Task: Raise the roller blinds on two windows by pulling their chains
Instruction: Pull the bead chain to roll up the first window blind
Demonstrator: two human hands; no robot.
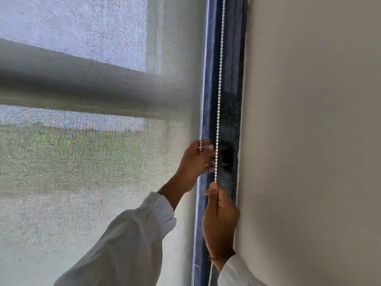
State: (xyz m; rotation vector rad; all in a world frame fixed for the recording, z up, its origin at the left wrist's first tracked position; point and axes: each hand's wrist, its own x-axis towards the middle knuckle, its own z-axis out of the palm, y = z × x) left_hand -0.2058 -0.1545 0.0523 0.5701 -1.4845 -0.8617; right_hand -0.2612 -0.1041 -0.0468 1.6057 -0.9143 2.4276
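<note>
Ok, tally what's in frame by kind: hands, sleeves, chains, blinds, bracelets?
Hands: 2, left hand, right hand
Sleeves: 2, left sleeve, right sleeve
Chain: 1
Blind: 1
Bracelet: 1
Total: 7

The left hand (193,162) is the higher one. Its arm reaches up from the lower left in a white sleeve (127,240), the back of the hand faces the camera, and its blurred fingers (206,155) curl round one strand of the bead chain (219,100). The right hand (220,219) stands upright below it, thumb and forefinger pinching the other strand, with a thin bracelet (222,256) on its wrist.
</note>
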